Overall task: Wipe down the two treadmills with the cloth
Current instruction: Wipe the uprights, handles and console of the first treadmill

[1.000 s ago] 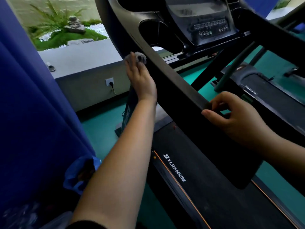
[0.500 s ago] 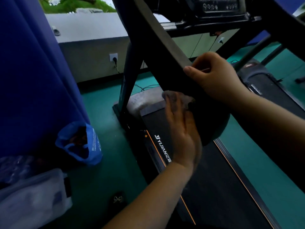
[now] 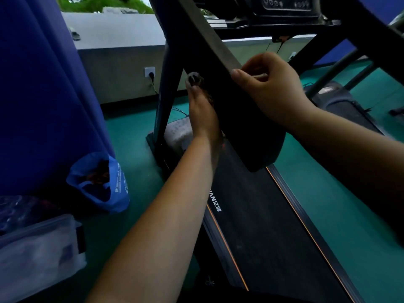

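Cloth (image 3: 194,79), small, grey and bunched, is pressed by the flat, extended fingers of the left hand (image 3: 203,114) against the outer face of the handrail (image 3: 215,47) of the near treadmill (image 3: 262,215), partway up the rail's slope. The rail's top edge is gripped by the curled fingers and thumb of the right hand (image 3: 270,90). The cloth is judged to be light, soft and limp, and likely to crumple or slide from under the fingers unless it is kept pinned flat or gathered by a fold. The handrail is judged rigid and smooth, best steadied from above, as here. Two treadmills are counted: the near treadmill, with its orange-edged belt, and a second treadmill (image 3: 341,103) just beyond it to the right. One cloth and two hands are seen. One blue bag (image 3: 105,184) and one pale plastic container (image 3: 37,248) are set on the green floor (image 3: 328,204) beside a blue curtain (image 3: 43,84), and one wall socket (image 3: 150,72) is mounted behind.
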Motion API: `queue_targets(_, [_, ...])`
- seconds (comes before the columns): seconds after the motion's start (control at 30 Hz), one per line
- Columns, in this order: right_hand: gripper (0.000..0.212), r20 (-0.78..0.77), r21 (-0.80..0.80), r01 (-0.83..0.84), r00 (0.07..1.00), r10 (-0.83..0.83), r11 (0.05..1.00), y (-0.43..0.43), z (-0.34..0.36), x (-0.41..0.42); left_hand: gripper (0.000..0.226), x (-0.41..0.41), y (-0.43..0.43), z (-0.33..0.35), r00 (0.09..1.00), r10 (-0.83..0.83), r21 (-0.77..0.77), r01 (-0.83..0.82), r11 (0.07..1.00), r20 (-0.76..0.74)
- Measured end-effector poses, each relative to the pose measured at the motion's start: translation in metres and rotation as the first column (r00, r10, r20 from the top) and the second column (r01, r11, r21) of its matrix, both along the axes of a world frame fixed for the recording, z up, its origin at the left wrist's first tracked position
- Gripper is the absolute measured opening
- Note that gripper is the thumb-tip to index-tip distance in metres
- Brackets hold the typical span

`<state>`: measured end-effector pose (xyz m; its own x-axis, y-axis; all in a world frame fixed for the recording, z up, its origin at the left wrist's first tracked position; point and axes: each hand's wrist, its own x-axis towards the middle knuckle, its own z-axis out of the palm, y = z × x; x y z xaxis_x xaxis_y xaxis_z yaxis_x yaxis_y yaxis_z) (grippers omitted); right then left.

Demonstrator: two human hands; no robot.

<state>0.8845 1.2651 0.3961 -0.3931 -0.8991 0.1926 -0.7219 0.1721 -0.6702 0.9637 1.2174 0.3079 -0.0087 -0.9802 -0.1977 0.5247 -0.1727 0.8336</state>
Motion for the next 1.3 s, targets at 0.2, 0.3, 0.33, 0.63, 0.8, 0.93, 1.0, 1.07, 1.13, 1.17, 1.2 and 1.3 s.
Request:
queue_targets(0.2, [0.029,-0.010,0.004,-0.039,0.999,0.039,0.999,-0.002,-0.002,-0.004,0.048,-0.017,0.068,-0.015,0.967,-0.008,0.123,0.041,0.992,-0.254])
queue_targets(0.3, [0.029,0.023,-0.023,-0.054,0.998,0.054,0.998,-0.004,-0.005,-0.008,0.047,-0.023,0.100,-0.020,0.962,-0.003,0.088,0.028,0.996,-0.274])
queue_targets(0.33, [0.030,0.046,-0.031,-0.066,0.997,0.067,0.997,-0.004,-0.006,-0.009,0.043,-0.025,0.108,-0.021,0.971,0.013,0.094,0.010,0.995,-0.237])
queue_targets(0.63, [0.017,0.396,-0.040,-0.230,0.890,0.227,0.972,-0.012,-0.012,-0.027,0.050,0.012,0.168,-0.017,1.000,0.015,0.150,-0.014,0.989,-0.004])
queue_targets(0.8, [0.019,0.606,0.026,-0.505,0.694,0.388,0.863,-0.003,0.001,-0.060,0.036,0.010,0.141,0.021,0.935,0.211,-0.237,-0.145,0.961,0.284])
queue_targets(0.93, [0.033,0.542,0.020,-0.550,0.708,0.453,0.835,0.003,-0.004,-0.070,0.041,-0.033,0.132,0.017,0.692,0.388,-0.565,0.036,0.824,0.609])
queue_targets(1.0, [0.033,0.574,-0.001,-0.553,0.682,0.454,0.833,0.004,-0.007,-0.071,0.040,-0.039,0.138,-0.002,0.610,0.480,-0.634,0.048,0.772,0.631])
queue_targets(1.07, [0.033,0.605,-0.024,-0.548,0.658,0.449,0.836,0.003,-0.009,-0.071,0.039,-0.033,0.140,-0.016,0.564,0.532,-0.680,0.075,0.729,0.632])
queue_targets(1.13, [0.033,0.623,-0.046,-0.542,0.641,0.448,0.839,0.003,-0.011,-0.069,0.037,-0.024,0.140,-0.020,0.584,0.492,-0.665,0.115,0.738,0.646])
queue_targets(1.17, [0.033,0.631,-0.057,-0.542,0.631,0.450,0.839,0.003,-0.011,-0.068,0.033,-0.020,0.141,-0.024,0.580,0.468,-0.628,0.100,0.772,0.667])
queue_targets(1.2, [0.033,0.639,-0.065,-0.540,0.624,0.451,0.839,0.002,-0.011,-0.068,0.027,-0.016,0.147,-0.023,0.514,0.487,-0.628,0.136,0.766,0.706])
queue_targets(1.3, [0.035,0.645,-0.068,-0.546,0.614,0.454,0.835,0.002,-0.009,-0.069,0.028,0.008,0.167,-0.028,0.406,0.497,-0.620,0.273,0.735,0.767])
